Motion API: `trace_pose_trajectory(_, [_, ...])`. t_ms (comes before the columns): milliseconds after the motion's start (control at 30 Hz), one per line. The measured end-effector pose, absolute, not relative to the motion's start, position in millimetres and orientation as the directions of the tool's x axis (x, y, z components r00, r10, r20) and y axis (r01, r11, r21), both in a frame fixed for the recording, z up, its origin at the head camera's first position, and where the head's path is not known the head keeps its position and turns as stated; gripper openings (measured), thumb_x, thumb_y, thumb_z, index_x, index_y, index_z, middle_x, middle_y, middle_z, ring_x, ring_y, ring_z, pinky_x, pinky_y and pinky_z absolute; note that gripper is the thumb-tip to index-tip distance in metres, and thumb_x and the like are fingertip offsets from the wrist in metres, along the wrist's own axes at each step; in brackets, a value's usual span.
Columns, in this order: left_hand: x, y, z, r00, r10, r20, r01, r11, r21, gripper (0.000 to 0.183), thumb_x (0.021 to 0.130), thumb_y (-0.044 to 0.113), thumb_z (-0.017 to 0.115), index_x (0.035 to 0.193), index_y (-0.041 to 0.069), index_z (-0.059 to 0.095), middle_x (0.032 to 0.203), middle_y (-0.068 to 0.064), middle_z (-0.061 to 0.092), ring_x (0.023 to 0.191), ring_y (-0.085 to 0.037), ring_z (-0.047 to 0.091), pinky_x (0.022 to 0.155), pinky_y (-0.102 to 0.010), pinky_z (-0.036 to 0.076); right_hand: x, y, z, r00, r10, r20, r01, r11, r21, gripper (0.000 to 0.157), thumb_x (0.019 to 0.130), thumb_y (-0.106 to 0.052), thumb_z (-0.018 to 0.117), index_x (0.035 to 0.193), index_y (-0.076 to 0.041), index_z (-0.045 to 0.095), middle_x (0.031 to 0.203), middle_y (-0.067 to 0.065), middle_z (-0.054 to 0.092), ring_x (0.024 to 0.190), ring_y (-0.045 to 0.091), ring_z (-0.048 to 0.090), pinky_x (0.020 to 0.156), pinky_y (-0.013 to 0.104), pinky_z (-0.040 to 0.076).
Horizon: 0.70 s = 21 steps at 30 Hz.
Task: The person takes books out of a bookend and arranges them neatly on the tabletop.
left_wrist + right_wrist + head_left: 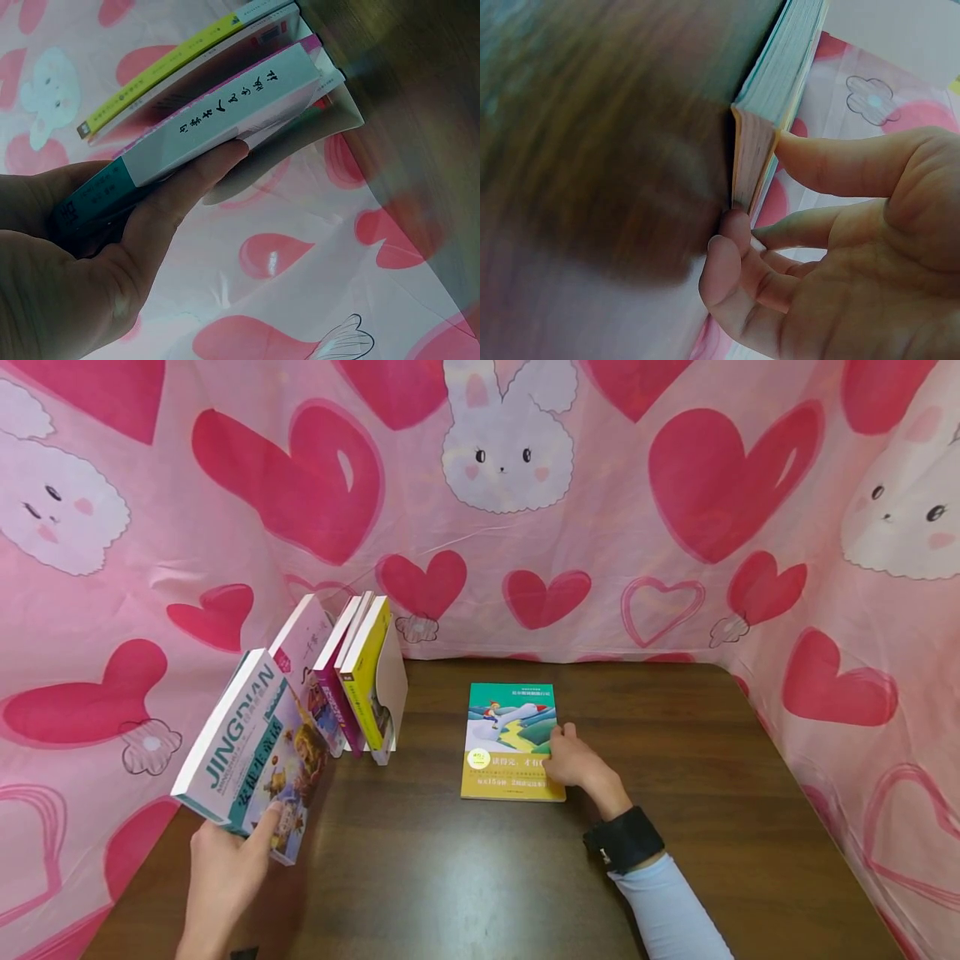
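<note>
My left hand (228, 868) grips a thick book (251, 760) by its lower end, thumb on the illustrated cover with "JINGDIAN" lettering. That book is tilted, held up at the left of the table in front of a row of books. In the left wrist view its white and teal spine (217, 120) shows between thumb and fingers. My right hand (581, 764) pinches the right edge of a thin green and yellow book (510, 718) lying on the table. The right wrist view shows the thumb against the cover's edge and the curled fingertips by the page edges (755, 154).
On the left stand upright books: a yellow one (362, 714), a purple one (341, 710) and a pale pink one (300, 639), beside a white bookend (395, 681). A pink curtain (600, 543) with hearts and rabbits hangs behind the brown table (465, 885) and along its sides.
</note>
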State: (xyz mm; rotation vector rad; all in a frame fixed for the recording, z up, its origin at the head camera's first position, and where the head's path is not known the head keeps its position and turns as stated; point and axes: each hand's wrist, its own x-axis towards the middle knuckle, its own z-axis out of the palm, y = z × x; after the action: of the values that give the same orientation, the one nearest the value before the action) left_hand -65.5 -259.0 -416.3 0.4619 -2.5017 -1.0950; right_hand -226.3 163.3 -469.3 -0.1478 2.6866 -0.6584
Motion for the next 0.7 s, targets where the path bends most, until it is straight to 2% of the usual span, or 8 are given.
trace_pose_trajectory(67, [-64, -258, -417, -0.878, -0.431, 0.21, -0.14, 0.65, 0.747, 0.05, 0.1, 0.014, 0.068, 0.14, -0.014, 0.056, 0.129, -0.04, 0.061, 0.109, -0.056, 0.066, 0.087, -0.064, 0.055, -226, 164, -470, -0.926, -0.183, -0.331, -0.009, 0.886, -0.464, 0.07, 0.102, -0.016, 0.066, 0.156, 0.013, 0.031, 0.134, 0.024, 0.039, 0.11, 0.037, 0.055, 0.094, 0.046, 0.053])
trace_pose_trajectory(133, [-63, -256, -417, -0.88, -0.427, 0.208, -0.138, 0.65, 0.748, 0.05, 0.1, 0.014, 0.069, 0.14, -0.013, 0.057, 0.128, -0.039, 0.062, 0.109, -0.055, 0.067, 0.081, -0.044, 0.061, -226, 164, -470, -0.926, -0.18, -0.332, -0.005, 0.885, -0.466, 0.071, 0.102, -0.017, 0.066, 0.157, 0.012, 0.031, 0.134, 0.024, 0.039, 0.111, 0.036, 0.055, 0.095, 0.046, 0.053])
trace_pose_trajectory(200, [-62, -254, -417, -0.882, -0.427, 0.201, -0.141, 0.645, 0.751, 0.049, 0.1, 0.014, 0.07, 0.139, -0.013, 0.057, 0.128, -0.038, 0.063, 0.109, -0.053, 0.067, 0.075, -0.023, 0.056, -225, 164, -470, -0.926, -0.182, -0.332, -0.006, 0.884, -0.468, 0.071, 0.102, -0.017, 0.066, 0.157, 0.012, 0.031, 0.134, 0.024, 0.039, 0.111, 0.037, 0.054, 0.095, 0.046, 0.053])
trace_pose_trajectory(233, [-61, -253, -417, -0.881, -0.427, 0.202, -0.14, 0.645, 0.751, 0.049, 0.1, 0.014, 0.07, 0.139, -0.013, 0.058, 0.127, -0.038, 0.063, 0.109, -0.052, 0.067, 0.074, -0.02, 0.054, -225, 164, -469, -0.925, -0.185, -0.331, -0.009, 0.884, -0.468, 0.071, 0.102, -0.017, 0.066, 0.156, 0.012, 0.031, 0.134, 0.024, 0.039, 0.111, 0.037, 0.054, 0.095, 0.046, 0.053])
trace_pose_trajectory(300, [-61, -251, -417, -0.885, -0.422, 0.195, -0.139, 0.641, 0.755, 0.049, 0.1, 0.014, 0.07, 0.139, -0.013, 0.057, 0.129, -0.038, 0.062, 0.109, -0.053, 0.067, 0.075, -0.022, 0.056, -225, 164, -469, -0.925, -0.186, -0.331, -0.01, 0.883, -0.469, 0.071, 0.102, -0.017, 0.066, 0.156, 0.012, 0.031, 0.134, 0.024, 0.039, 0.111, 0.037, 0.054, 0.095, 0.046, 0.053])
trace_pose_trajectory(367, [-61, -249, -417, -0.889, -0.417, 0.189, -0.136, 0.635, 0.761, 0.05, 0.101, 0.014, 0.069, 0.141, -0.013, 0.056, 0.13, -0.039, 0.061, 0.11, -0.054, 0.067, 0.082, -0.042, 0.062, -224, 164, -469, -0.925, -0.189, -0.331, -0.012, 0.882, -0.47, 0.07, 0.102, -0.016, 0.066, 0.156, 0.013, 0.031, 0.133, 0.024, 0.04, 0.111, 0.037, 0.054, 0.094, 0.046, 0.053])
trace_pose_trajectory(433, [-61, -247, -417, -0.894, -0.41, 0.182, -0.133, 0.629, 0.766, 0.051, 0.102, 0.014, 0.068, 0.142, -0.013, 0.054, 0.132, -0.039, 0.06, 0.111, -0.055, 0.066, 0.087, -0.062, 0.056, -224, 164, -468, -0.925, -0.189, -0.33, -0.01, 0.879, -0.476, 0.07, 0.102, -0.016, 0.066, 0.156, 0.013, 0.032, 0.132, 0.024, 0.04, 0.11, 0.036, 0.054, 0.094, 0.045, 0.053])
trace_pose_trajectory(700, [-58, -241, -415, -0.908, -0.392, 0.148, -0.135, 0.609, 0.782, 0.054, 0.103, 0.014, 0.067, 0.146, -0.013, 0.049, 0.136, -0.04, 0.057, 0.113, -0.057, 0.064, 0.088, -0.067, 0.053, -224, 164, -467, -0.927, -0.196, -0.319, -0.019, 0.876, -0.482, 0.069, 0.102, -0.014, 0.066, 0.155, 0.014, 0.032, 0.131, 0.024, 0.04, 0.109, 0.036, 0.055, 0.093, 0.045, 0.053])
